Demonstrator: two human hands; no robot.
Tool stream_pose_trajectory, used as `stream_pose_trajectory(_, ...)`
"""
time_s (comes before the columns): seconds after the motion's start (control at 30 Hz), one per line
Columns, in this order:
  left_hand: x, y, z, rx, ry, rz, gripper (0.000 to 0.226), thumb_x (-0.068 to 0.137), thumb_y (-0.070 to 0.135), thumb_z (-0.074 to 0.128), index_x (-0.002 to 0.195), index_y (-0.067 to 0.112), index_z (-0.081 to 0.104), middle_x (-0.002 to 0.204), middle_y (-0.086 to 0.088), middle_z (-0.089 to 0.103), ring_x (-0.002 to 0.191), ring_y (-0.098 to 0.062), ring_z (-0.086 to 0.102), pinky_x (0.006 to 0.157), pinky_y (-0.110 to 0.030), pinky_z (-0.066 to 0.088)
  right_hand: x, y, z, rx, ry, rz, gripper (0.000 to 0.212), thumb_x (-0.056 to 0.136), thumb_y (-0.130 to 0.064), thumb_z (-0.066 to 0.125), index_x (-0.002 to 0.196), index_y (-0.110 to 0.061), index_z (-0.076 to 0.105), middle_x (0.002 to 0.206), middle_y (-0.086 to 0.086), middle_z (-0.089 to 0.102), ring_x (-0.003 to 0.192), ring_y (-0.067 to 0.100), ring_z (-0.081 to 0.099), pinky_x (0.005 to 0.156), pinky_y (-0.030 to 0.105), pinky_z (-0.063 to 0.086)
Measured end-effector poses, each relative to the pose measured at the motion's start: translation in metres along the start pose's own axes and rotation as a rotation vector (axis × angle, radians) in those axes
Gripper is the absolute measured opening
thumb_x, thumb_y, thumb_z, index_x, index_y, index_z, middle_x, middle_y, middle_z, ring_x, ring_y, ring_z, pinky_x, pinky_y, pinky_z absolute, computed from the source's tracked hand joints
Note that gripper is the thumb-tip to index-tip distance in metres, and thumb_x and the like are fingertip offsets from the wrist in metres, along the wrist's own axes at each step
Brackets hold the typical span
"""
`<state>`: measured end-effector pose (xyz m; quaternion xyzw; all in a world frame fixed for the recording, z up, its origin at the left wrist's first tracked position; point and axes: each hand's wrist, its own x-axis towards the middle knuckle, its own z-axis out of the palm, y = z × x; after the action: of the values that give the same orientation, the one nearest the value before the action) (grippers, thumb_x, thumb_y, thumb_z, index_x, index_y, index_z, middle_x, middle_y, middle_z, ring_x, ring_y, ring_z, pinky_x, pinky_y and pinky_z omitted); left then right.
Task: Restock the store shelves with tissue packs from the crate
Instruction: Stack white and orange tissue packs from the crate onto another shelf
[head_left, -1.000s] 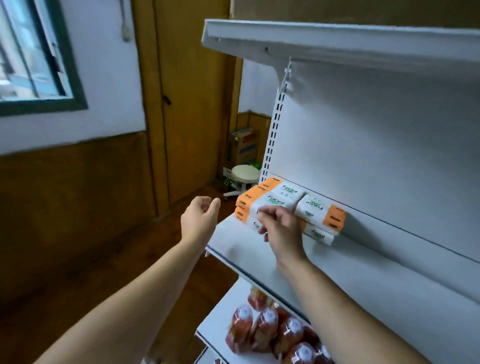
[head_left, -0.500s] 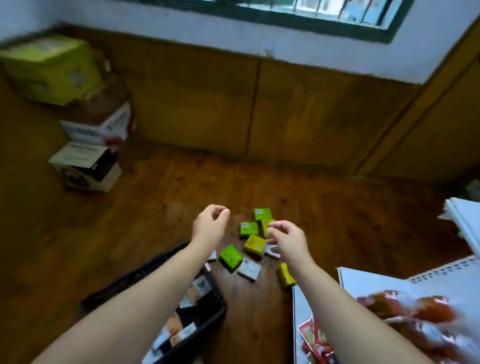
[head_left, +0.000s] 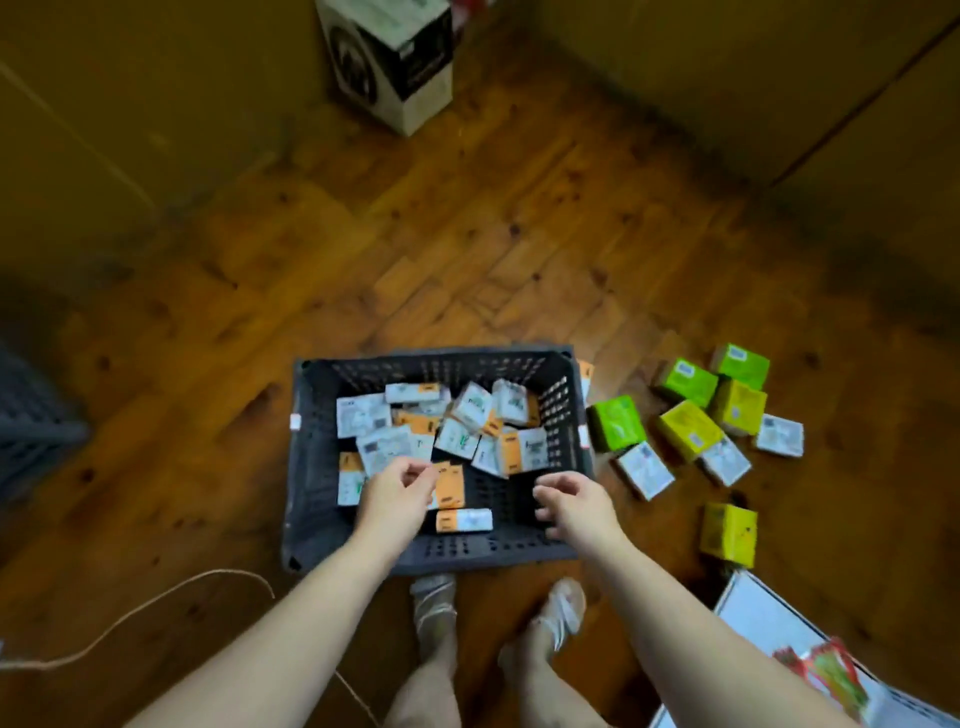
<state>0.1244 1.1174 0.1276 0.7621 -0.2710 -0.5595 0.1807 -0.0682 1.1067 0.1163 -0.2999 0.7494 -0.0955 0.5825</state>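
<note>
Crate (head_left: 519, 545) of dark grey perforated plastic is standing on the wooden floor (head_left: 415, 234), just ahead of the person's 2 sandalled feet (head_left: 434, 603). Tissue packs (head_left: 467, 415), white with orange ends, are lying loose and jumbled inside it, mostly toward the far wall and the left side; 1 single pack (head_left: 464, 519) is lying alone near the front wall.

Both bare arms are reaching down over the crate. The left hand (head_left: 397, 493) is hovering above the left half, its fingers (head_left: 421, 470) loosely curled and holding nothing, their tips overlapping the edge of an orange-ended pack (head_left: 451, 486) below. The right hand (head_left: 576, 501) is hovering over the front right corner, its fingers (head_left: 550, 486) slightly spread and bent, likewise gripping nothing.

To the right of the crate, green and yellow packs (head_left: 615, 422) are lying scattered on the floor, with 3 white packs (head_left: 644, 467) among them and 1 yellow pack (head_left: 727, 535) lying apart, nearer the person. A black-and-white cardboard box (head_left: 389, 57) is standing by the far wall. A pale cord (head_left: 156, 597) is trailing across the floor at lower left. A white shelf (head_left: 753, 618) corner is showing at lower right, carrying red packets (head_left: 826, 670).
</note>
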Motion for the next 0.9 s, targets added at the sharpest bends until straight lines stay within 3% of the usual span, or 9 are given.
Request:
stream_pose_trajectory(0.13, 0.091, -0.090, 0.036, -0.002, -0.005, -0.139, 0.014, 0.093, 0.011, 0.053, 0.082, 0.016, 0.059, 0.094, -0.011, 0.064, 0.075, -0.020, 0.061, 0.080, -0.031, 0.047, 0.108, 0.063, 0.045, -0.258, -0.104, 0.056, 0.004, 0.087, -0.017, 0.060, 0.085, -0.018, 0.064, 0.086, 0.003, 0.065, 0.079, 0.019, 0.060, 0.072, 0.032, 0.046)
stream_pose_trajectory(0.3, 0.208, -0.190, 0.097, 0.211, -0.062, -0.316, 0.022, 0.089, 0.021, 0.056, 0.067, 0.020, 0.057, 0.079, -0.009, 0.061, 0.083, -0.026, 0.059, 0.067, -0.029, 0.043, 0.233, 0.136, 0.089, -0.603, -0.236, 0.139, 0.035, 0.088, -0.025, 0.058, 0.121, -0.011, 0.058, 0.123, 0.009, 0.060, 0.113, 0.024, 0.055, 0.084, 0.024, 0.041)
stream_pose_trajectory(0.4, 0.254, -0.210, 0.125, 0.357, -0.169, -0.460, 0.017, 0.090, 0.025, 0.055, 0.087, 0.009, 0.057, 0.077, -0.008, 0.052, 0.079, -0.024, 0.051, 0.061, -0.026, 0.035, 0.283, 0.163, 0.113, -0.613, -0.394, 0.253, 0.052, 0.093, -0.025, 0.053, 0.139, -0.005, 0.038, 0.140, 0.013, 0.044, 0.126, 0.028, 0.045, 0.089, 0.024, 0.037)
stream_pose_trajectory(0.5, 0.282, -0.222, 0.145, 0.354, -0.161, -0.527, 0.013, 0.089, 0.019, 0.053, 0.087, 0.006, 0.054, 0.093, -0.014, 0.061, 0.095, -0.031, 0.061, 0.073, -0.028, 0.044, 0.310, 0.176, 0.134, -0.625, -0.472, 0.298, 0.016, 0.097, -0.021, 0.044, 0.102, -0.010, 0.054, 0.104, 0.010, 0.053, 0.098, 0.024, 0.049, 0.075, 0.025, 0.037)
stream_pose_trajectory(0.57, 0.284, -0.223, 0.149, 0.378, -0.115, -0.534, 0.013, 0.088, 0.016, 0.053, 0.093, 0.004, 0.056, 0.096, -0.016, 0.062, 0.097, -0.032, 0.062, 0.076, -0.031, 0.049, 0.312, 0.181, 0.138, -0.572, -0.422, 0.302, 0.016, 0.095, -0.016, 0.045, 0.082, -0.014, 0.053, 0.078, 0.001, 0.046, 0.074, 0.016, 0.045, 0.075, 0.023, 0.036)
stream_pose_trajectory(0.67, 0.269, -0.210, 0.143, 0.344, -0.052, -0.533, 0.018, 0.082, 0.014, 0.060, 0.096, 0.002, 0.060, 0.093, -0.017, 0.064, 0.091, -0.033, 0.063, 0.071, -0.030, 0.050, 0.290, 0.176, 0.124, -0.463, -0.336, 0.298, 0.026, 0.092, -0.016, 0.049, 0.109, 0.000, 0.062, 0.094, 0.014, 0.058, 0.087, 0.025, 0.054, 0.080, 0.028, 0.043)
stream_pose_trajectory(0.73, 0.244, -0.183, 0.135, 0.259, -0.039, -0.520, 0.020, 0.079, 0.010, 0.062, 0.097, 0.001, 0.061, 0.091, -0.018, 0.065, 0.090, -0.034, 0.065, 0.066, -0.028, 0.049, 0.260, 0.162, 0.103, -0.342, -0.193, 0.260, 0.026, 0.089, -0.022, 0.055, 0.103, -0.003, 0.065, 0.104, 0.015, 0.065, 0.099, 0.030, 0.060, 0.087, 0.034, 0.048)
stream_pose_trajectory(0.83, 0.190, -0.115, 0.126, -0.029, -0.103, -0.530, 0.022, 0.080, -0.007, 0.058, 0.101, -0.002, 0.055, 0.103, -0.021, 0.065, 0.094, -0.032, 0.065, 0.064, -0.032, 0.054, 0.199, 0.126, 0.059, -0.133, 0.031, 0.211, 0.015, 0.081, -0.021, 0.066, 0.094, -0.017, 0.060, 0.100, 0.005, 0.065, 0.087, 0.023, 0.062, 0.081, 0.031, 0.051)
stream_pose_trajectory(0.9, 0.147, -0.061, 0.121, -0.143, -0.170, -0.495, 0.027, 0.079, -0.016, 0.051, 0.102, -0.001, 0.052, 0.109, -0.023, 0.062, 0.099, -0.034, 0.063, 0.070, -0.035, 0.053, 0.154, 0.092, 0.023, 0.002, 0.140, 0.161, 0.031, 0.078, -0.011, 0.069, 0.105, -0.018, 0.056, 0.100, 0.002, 0.063, 0.088, 0.021, 0.061, 0.084, 0.033, 0.051)
